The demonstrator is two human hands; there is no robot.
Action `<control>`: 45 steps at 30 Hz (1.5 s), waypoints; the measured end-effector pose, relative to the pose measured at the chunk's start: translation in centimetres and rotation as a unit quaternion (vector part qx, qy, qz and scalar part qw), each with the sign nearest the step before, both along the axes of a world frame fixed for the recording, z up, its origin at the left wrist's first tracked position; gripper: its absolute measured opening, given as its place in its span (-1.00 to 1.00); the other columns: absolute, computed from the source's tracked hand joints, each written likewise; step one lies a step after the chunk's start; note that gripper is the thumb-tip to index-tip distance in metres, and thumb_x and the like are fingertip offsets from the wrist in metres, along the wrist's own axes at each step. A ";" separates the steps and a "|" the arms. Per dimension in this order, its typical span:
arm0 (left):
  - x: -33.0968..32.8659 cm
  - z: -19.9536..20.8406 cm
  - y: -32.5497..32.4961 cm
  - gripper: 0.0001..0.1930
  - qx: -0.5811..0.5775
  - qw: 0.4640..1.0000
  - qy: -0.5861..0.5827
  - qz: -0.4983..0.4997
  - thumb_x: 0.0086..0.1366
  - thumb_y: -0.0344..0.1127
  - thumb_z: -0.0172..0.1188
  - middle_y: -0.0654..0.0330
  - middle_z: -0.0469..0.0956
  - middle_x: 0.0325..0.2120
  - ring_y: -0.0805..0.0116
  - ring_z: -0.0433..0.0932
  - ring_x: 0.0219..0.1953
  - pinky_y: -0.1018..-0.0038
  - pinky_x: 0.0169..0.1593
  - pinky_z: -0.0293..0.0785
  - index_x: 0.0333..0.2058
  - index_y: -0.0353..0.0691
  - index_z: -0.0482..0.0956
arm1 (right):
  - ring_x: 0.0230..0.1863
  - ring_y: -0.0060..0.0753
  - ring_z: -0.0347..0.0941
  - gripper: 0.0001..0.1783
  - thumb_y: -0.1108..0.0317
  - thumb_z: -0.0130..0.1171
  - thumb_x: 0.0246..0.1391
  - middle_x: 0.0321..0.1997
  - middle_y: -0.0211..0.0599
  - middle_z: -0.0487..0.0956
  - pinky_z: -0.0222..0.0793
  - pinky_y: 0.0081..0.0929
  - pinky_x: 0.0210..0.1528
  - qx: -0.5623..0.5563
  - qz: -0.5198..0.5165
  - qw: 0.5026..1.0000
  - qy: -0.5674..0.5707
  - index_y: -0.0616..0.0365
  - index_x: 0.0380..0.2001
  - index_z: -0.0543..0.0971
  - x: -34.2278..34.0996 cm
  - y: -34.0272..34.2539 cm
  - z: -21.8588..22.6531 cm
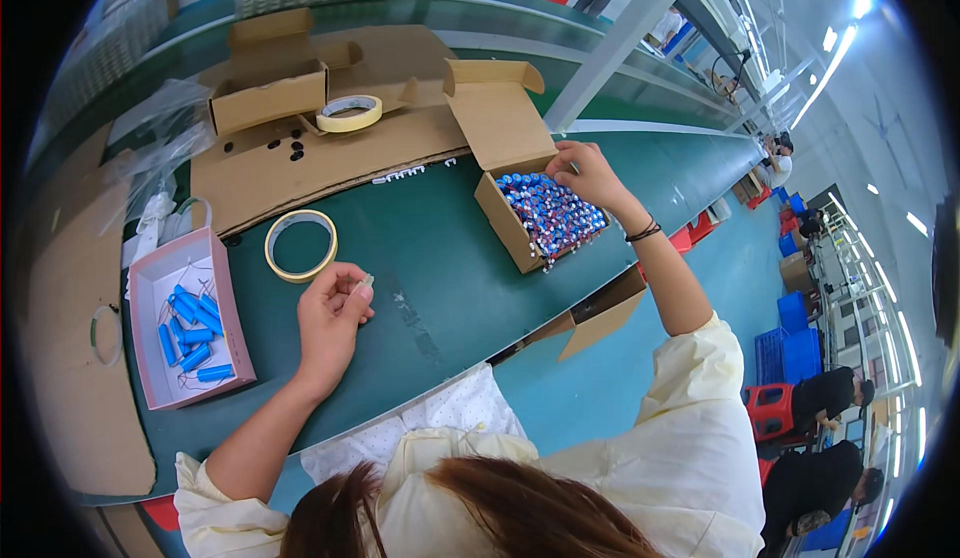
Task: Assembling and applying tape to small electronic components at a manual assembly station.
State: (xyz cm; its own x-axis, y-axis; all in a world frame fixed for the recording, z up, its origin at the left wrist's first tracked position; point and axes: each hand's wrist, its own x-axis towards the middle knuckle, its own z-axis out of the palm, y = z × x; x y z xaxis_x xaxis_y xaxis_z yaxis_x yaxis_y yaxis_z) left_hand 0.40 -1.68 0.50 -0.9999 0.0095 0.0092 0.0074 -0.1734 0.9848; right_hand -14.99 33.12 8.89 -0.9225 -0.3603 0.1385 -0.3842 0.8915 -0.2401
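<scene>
My left hand (pixel 332 320) is raised over the green bench, with a small pale, translucent piece (pixel 367 280) pinched between thumb and fingertips. Just beyond it lies a roll of yellowish tape (pixel 272 258). My right hand (pixel 590 174) reaches over the far right edge of an open cardboard box (pixel 503 220). Its fingers are bent together, and what they hold, if anything, is too small to make out. Many small blue, red and silver parts (pixel 548 212) fill that box. At the left, a pink box (pixel 235 330) contains several blue cylinders (pixel 187 308) with thin wire leads.
A cardboard sheet (pixel 400 143) lies across the far side, bearing a second tape roll (pixel 349 114), an open carton (pixel 265 103) and small black discs (pixel 297 146). Clear plastic bags (pixel 170 133) lie far left. Another open carton (pixel 605 313) sits below the bench's edge.
</scene>
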 end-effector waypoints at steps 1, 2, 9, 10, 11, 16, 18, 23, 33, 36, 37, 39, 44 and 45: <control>0.0 -0.1 0.0 -0.91 0.003 1.000 0.002 0.003 0.14 -0.50 0.04 0.33 0.38 -0.55 0.63 0.37 -0.56 0.71 -0.47 0.31 -0.34 -0.28 0.39 | 0.11 -0.13 0.21 -0.82 0.53 0.19 -0.28 -0.09 -0.13 0.47 0.10 -0.26 0.12 0.010 0.001 1.000 0.001 0.12 -0.47 0.59 -0.1 -0.2 0.0; 0.0 -0.1 0.0 -0.91 0.006 1.000 0.004 0.006 0.14 -0.49 0.04 0.33 0.37 -0.55 0.63 0.37 -0.56 0.71 -0.47 0.31 -0.34 -0.27 0.39 | 0.11 -0.14 0.19 -0.81 0.53 0.19 -0.29 -0.10 -0.14 0.47 0.09 -0.27 0.12 0.020 0.001 1.000 0.003 0.11 -0.47 0.59 -0.2 -0.2 0.0; -0.1 -0.1 0.0 -0.91 0.011 1.000 0.003 0.007 0.14 -0.49 0.04 0.32 0.36 -0.56 0.62 0.37 -0.56 0.71 -0.47 0.29 -0.34 -0.27 0.38 | 0.07 -0.12 0.24 -0.83 0.54 0.18 -0.28 -0.09 -0.11 0.47 0.14 -0.26 0.09 0.001 0.011 1.000 0.018 0.14 -0.48 0.58 -0.8 0.5 -1.0; -0.1 0.0 0.0 -0.90 0.011 1.000 0.002 0.005 0.14 -0.50 0.04 0.33 0.36 -0.56 0.61 0.36 -0.57 0.71 -0.47 0.29 -0.32 -0.27 0.38 | 0.03 -0.10 0.28 -0.84 0.54 0.19 -0.28 -0.12 -0.08 0.48 0.17 -0.27 0.06 -0.016 0.018 0.999 0.026 0.17 -0.49 0.58 -1.2 1.0 -1.3; -0.1 0.0 0.1 -0.88 0.011 1.000 0.001 0.002 0.14 -0.50 0.04 0.33 0.36 -0.56 0.61 0.36 -0.57 0.71 -0.47 0.29 -0.31 -0.27 0.38 | -0.01 -0.09 0.32 -0.86 0.53 0.19 -0.28 -0.15 -0.05 0.49 0.21 -0.27 0.03 -0.033 0.024 0.999 0.034 0.19 -0.50 0.58 -1.6 1.4 -1.5; 0.0 0.3 -0.1 -0.83 0.001 1.000 -0.008 -0.003 0.14 -0.52 0.04 0.32 0.35 -0.56 0.61 0.36 -0.55 0.71 -0.46 0.29 -0.26 -0.27 0.38 | -0.26 -0.15 0.45 -0.89 0.47 0.23 -0.30 -0.29 -0.02 0.53 0.33 -0.36 -0.19 -0.039 0.058 0.997 0.041 0.24 -0.56 0.57 -1.7 0.4 -1.0; 0.0 0.0 -0.2 -0.81 0.004 1.000 -0.006 -0.006 0.14 -0.52 0.03 0.31 0.35 -0.55 0.60 0.36 -0.54 0.71 -0.46 0.29 -0.23 -0.27 0.37 | -0.34 -0.19 0.48 -0.88 0.44 0.25 -0.30 -0.37 -0.04 0.54 0.35 -0.40 -0.26 -0.035 0.039 0.998 0.024 0.25 -0.59 0.56 -1.6 -0.1 -0.8; -0.1 -0.1 -0.1 -0.75 0.005 1.000 -0.017 0.004 0.13 -0.55 0.01 0.28 0.37 -0.53 0.59 0.37 -0.52 0.70 -0.44 0.31 -0.18 -0.29 0.32 | -0.33 -0.09 0.39 -0.70 0.15 0.29 -0.29 -0.60 -0.15 0.53 0.29 -0.30 -0.16 0.002 -0.104 0.994 -0.021 0.19 -0.70 0.54 -1.7 -0.2 -0.5; -0.2 -0.2 -0.1 -0.78 -0.001 1.000 -0.016 0.001 0.12 -0.58 0.00 0.25 0.38 -0.50 0.58 0.40 -0.50 0.70 -0.41 0.36 -0.21 -0.38 0.35 | -0.28 -0.02 0.37 -0.71 0.16 0.27 -0.33 -0.59 -0.13 0.53 0.28 -0.28 -0.13 0.065 -0.058 0.995 -0.041 0.19 -0.72 0.53 -1.7 -0.9 -1.4; -0.3 -0.2 -0.1 -0.79 -0.003 1.000 -0.024 0.005 0.13 -0.58 0.00 0.25 0.38 -0.49 0.58 0.41 -0.50 0.70 -0.41 0.36 -0.22 -0.38 0.35 | -0.16 0.02 0.32 -0.74 0.20 0.24 -0.34 -0.51 -0.11 0.54 0.29 -0.26 -0.09 0.042 -0.096 0.994 -0.030 0.19 -0.69 0.52 -2.0 -0.6 -2.4; -0.3 -0.2 -0.1 -0.79 -0.002 1.000 -0.024 0.005 0.13 -0.58 0.00 0.25 0.38 -0.49 0.58 0.41 -0.50 0.70 -0.41 0.36 -0.22 -0.38 0.36 | -0.12 0.04 0.29 -0.74 0.20 0.23 -0.34 -0.46 -0.10 0.54 0.29 -0.25 -0.08 0.035 -0.102 0.994 -0.007 0.19 -0.69 0.52 -1.9 -0.6 -2.7; -0.3 -0.2 -0.1 -0.79 -0.002 1.000 -0.024 0.005 0.13 -0.57 0.01 0.25 0.38 -0.49 0.58 0.41 -0.50 0.70 -0.41 0.36 -0.22 -0.38 0.36 | -0.08 0.06 0.27 -0.75 0.21 0.23 -0.34 -0.42 -0.10 0.55 0.29 -0.24 -0.07 0.028 -0.108 0.994 0.017 0.20 -0.69 0.52 -1.7 -0.7 -2.9; -0.3 -0.1 -0.1 -0.80 0.005 1.000 -0.020 0.001 0.14 -0.55 0.02 0.25 0.38 -0.48 0.59 0.41 -0.51 0.71 -0.41 0.36 -0.22 -0.38 0.36 | -0.07 0.10 0.25 -0.77 0.24 0.21 -0.33 -0.38 -0.07 0.54 0.20 -0.26 0.02 0.018 -0.099 0.995 0.003 0.22 -0.69 0.52 -1.5 -0.6 -2.5; -0.3 -0.2 -0.1 -0.80 0.005 1.000 -0.020 0.001 0.14 -0.55 0.02 0.25 0.38 -0.48 0.59 0.41 -0.51 0.71 -0.41 0.36 -0.22 -0.38 0.36 | -0.07 0.10 0.25 -0.77 0.24 0.21 -0.33 -0.38 -0.07 0.54 0.20 -0.26 0.02 0.017 -0.099 0.995 0.003 0.22 -0.69 0.52 -1.4 -0.7 -2.4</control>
